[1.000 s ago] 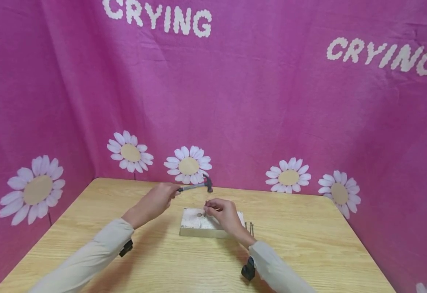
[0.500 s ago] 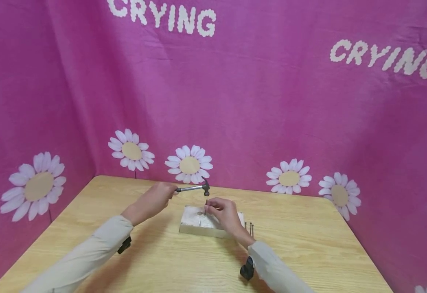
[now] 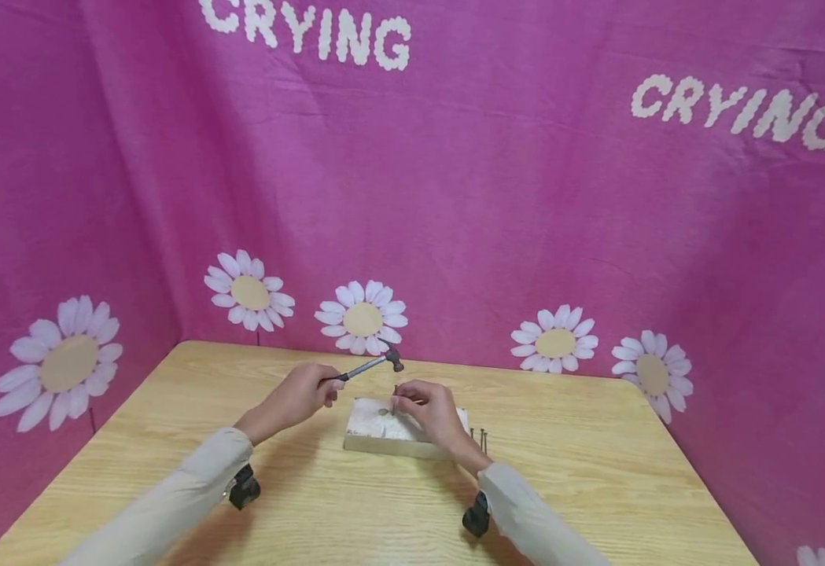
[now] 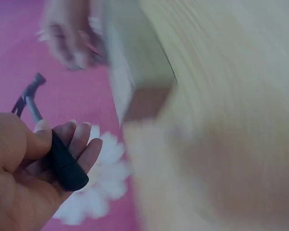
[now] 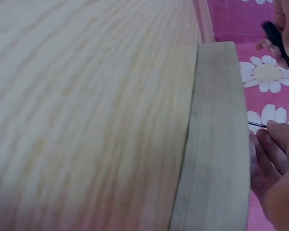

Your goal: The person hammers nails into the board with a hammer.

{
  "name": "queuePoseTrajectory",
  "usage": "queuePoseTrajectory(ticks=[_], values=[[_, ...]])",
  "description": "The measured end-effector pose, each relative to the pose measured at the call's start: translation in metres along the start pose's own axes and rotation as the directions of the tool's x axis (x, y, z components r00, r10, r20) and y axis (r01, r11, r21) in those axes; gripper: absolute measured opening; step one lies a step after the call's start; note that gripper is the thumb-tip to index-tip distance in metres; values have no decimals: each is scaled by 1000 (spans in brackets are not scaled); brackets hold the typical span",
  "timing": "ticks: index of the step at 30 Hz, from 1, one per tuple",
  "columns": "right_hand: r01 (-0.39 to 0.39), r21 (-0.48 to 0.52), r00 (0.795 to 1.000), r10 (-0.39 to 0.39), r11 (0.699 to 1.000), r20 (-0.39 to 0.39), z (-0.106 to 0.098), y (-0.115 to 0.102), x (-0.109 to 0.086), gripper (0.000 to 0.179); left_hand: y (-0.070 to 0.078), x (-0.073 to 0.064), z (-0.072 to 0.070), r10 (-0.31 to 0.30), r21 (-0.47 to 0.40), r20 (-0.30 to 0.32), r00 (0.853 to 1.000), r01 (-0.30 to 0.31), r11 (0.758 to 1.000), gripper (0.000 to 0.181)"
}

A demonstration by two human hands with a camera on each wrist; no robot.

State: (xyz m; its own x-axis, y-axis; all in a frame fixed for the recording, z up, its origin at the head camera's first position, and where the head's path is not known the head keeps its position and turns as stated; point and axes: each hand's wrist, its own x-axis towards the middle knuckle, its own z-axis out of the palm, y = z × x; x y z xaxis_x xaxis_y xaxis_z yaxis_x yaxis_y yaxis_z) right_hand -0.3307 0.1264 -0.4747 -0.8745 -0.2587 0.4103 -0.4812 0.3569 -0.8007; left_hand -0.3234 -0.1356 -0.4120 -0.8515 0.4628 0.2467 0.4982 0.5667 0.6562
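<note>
My left hand (image 3: pixel 302 397) holds a small claw hammer (image 3: pixel 377 363) by the end of its dark grip, the head raised above the wooden block (image 3: pixel 366 424) and slanting upward. In the left wrist view the thumb presses the black handle (image 4: pixel 66 166) against loosely bent fingers. My right hand (image 3: pixel 435 413) pinches a thin nail (image 3: pixel 395 390) upright over the block's whitish top, beside a dark round spot. The right wrist view shows the nail's shaft (image 5: pixel 256 124) between fingertips and the block's side face (image 5: pixel 216 134). The hammer head is just above the nail, apart from it.
Several loose nails (image 3: pixel 484 440) lie right of the block, partly hidden by the right wrist. The wooden table (image 3: pixel 582 472) ends at a pink curtain (image 3: pixel 454 196) printed with daisies, which stands behind and on both sides.
The hammer's head first dipped toward the nail, then rose slightly as my left hand lowered and tilted the handle. My right hand still pinches the nail in the same place.
</note>
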Motion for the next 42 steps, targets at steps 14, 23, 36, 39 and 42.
queuePoseTrajectory(ticks=[14,23,36,39,42], values=[[-29,-88,999,31,996,26,-39,0,-5,10,-13,-13,7,-363,-698,228,903,412,586,46],[-57,-202,998,58,978,-1,-79,5,-20,7,-14,-18,9,-247,-637,151,957,285,716,43],[-283,-332,958,284,900,-46,-120,20,-41,5,-10,-18,13,-223,-512,-18,975,183,839,31],[-343,-362,934,355,867,-35,-121,20,-45,9,-8,-18,15,-216,-512,-31,976,170,842,29],[-390,-394,907,422,832,-6,-122,19,-48,14,-8,-18,17,-202,-507,-24,979,162,847,29]])
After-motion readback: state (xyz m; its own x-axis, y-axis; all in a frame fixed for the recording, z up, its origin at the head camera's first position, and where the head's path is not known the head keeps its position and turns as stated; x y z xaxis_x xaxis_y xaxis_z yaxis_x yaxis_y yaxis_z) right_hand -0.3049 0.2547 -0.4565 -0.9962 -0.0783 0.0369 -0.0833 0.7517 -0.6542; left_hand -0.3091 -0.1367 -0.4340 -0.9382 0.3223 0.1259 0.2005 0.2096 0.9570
